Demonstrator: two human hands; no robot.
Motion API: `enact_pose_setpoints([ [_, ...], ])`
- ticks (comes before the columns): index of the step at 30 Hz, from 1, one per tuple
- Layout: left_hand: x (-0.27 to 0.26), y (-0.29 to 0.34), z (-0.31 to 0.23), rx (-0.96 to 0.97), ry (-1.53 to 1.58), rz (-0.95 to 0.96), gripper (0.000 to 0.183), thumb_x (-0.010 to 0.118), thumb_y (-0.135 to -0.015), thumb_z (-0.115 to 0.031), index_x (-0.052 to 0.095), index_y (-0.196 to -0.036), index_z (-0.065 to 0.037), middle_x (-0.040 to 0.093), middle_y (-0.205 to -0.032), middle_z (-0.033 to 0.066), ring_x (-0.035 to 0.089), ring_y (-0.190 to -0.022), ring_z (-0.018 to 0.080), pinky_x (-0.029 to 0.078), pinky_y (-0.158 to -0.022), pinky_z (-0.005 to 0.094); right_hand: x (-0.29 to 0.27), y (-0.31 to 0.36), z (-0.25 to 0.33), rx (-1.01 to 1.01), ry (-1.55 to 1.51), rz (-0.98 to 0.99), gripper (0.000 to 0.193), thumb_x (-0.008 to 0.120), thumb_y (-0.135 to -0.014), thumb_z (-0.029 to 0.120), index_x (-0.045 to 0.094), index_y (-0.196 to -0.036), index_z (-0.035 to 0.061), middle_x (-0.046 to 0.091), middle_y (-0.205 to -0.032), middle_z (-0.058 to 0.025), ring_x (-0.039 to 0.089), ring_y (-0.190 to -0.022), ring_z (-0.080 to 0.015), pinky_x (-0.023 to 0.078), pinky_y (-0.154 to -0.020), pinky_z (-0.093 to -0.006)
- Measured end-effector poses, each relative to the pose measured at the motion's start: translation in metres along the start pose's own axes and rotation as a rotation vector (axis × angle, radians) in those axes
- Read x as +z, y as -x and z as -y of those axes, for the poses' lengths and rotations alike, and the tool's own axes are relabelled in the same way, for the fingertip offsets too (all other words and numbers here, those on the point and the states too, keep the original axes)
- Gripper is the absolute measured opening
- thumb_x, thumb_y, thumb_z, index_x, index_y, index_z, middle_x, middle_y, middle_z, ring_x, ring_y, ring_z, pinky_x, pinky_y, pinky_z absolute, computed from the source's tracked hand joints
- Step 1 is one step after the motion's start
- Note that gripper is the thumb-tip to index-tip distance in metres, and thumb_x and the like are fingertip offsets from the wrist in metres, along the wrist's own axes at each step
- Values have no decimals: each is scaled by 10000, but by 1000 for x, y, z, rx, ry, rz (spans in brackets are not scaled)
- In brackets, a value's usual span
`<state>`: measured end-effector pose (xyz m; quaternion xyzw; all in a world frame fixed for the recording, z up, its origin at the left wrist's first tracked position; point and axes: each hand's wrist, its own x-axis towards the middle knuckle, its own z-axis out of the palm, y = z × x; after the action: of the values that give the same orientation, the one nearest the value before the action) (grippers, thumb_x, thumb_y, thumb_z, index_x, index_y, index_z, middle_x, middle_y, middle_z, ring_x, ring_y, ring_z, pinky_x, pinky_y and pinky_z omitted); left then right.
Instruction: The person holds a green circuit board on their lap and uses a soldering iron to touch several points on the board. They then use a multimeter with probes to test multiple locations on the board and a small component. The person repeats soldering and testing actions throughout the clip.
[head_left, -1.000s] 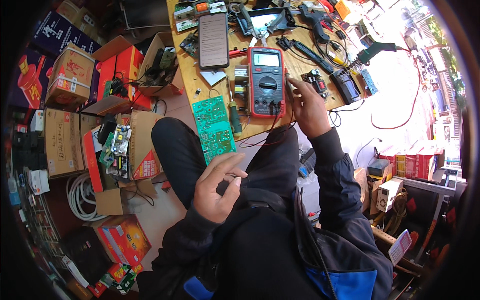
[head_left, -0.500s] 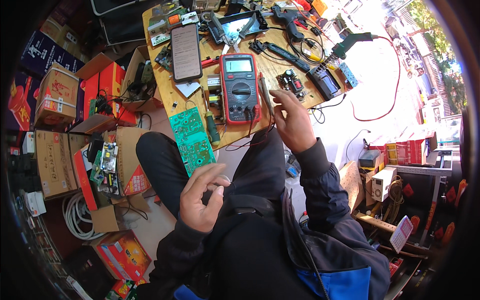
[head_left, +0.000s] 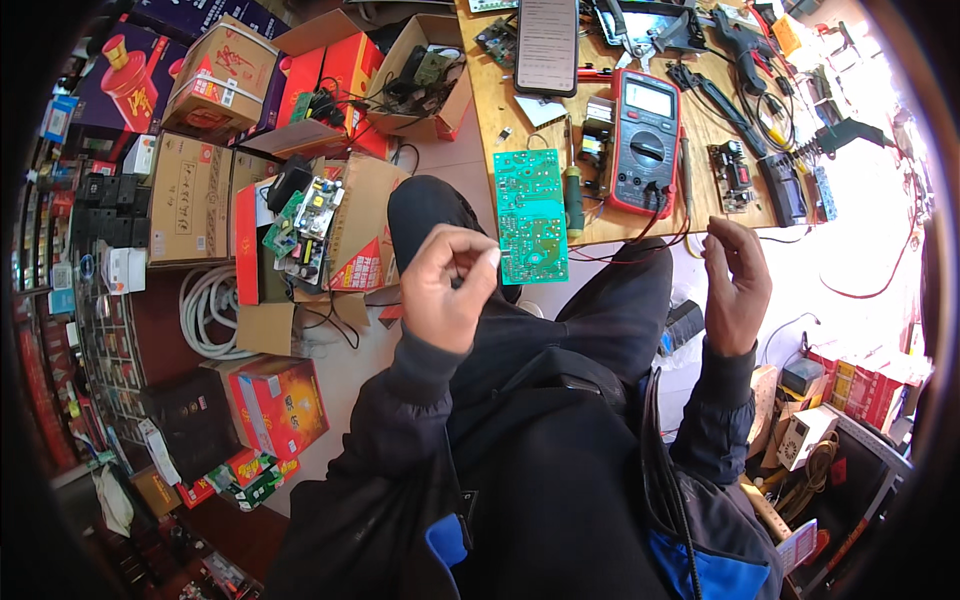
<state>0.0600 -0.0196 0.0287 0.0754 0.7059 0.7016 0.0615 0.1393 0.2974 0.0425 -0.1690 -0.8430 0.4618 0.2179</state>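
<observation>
My left hand (head_left: 450,288) is raised over my lap, thumb and forefinger curled into a pinch. What sits in that pinch, if anything, is too small to make out. Just beyond its fingertips, a green circuit board (head_left: 532,215) overhangs the table's near edge. To the right, my right hand (head_left: 738,285) is held up in front of the table, its fingers loosely bent and holding nothing visible. A screwdriver (head_left: 573,205) lies beside the board. Next to it is a red and grey multimeter (head_left: 645,150), with a test probe (head_left: 686,165) along its right side.
On the wooden table (head_left: 520,125) are a phone (head_left: 546,50), pliers (head_left: 632,40), a small circuit module (head_left: 735,180) and a soldering tool (head_left: 850,135) with a red cord. Cartons (head_left: 190,195) crowd the left floor, one holding loose boards (head_left: 308,225). A coiled hose (head_left: 205,315) lies below.
The view has swung left, so the table sits further right. My right hand has drawn back from beside the test probe, its fingers more bent. My left hand stays by the board, more tightly curled.
</observation>
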Motion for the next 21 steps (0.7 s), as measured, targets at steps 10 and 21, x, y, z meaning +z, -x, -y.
enact_pose_setpoints([
  [10, -7, -54, 35, -331, 206, 48, 259, 749, -1009, -114, 616, -1197, 4, 671, -967, 40, 638, -765, 81, 492, -599, 228, 17, 29, 6, 69, -33, 93, 86, 709, -1001, -19, 740, -1079, -34, 708, -950, -75, 669, -827, -118, 539, -799, -267],
  [21, 1, -64, 41, -390, 216, 64, 244, 762, -984, -133, 626, -1143, -9, 694, -877, 23, 628, -667, 81, 475, -566, 234, 29, 45, 13, 82, -42, 233, 78, 699, -1026, -5, 711, -1092, -47, 632, -922, -12, 602, -815, -65, 501, -771, -231],
])
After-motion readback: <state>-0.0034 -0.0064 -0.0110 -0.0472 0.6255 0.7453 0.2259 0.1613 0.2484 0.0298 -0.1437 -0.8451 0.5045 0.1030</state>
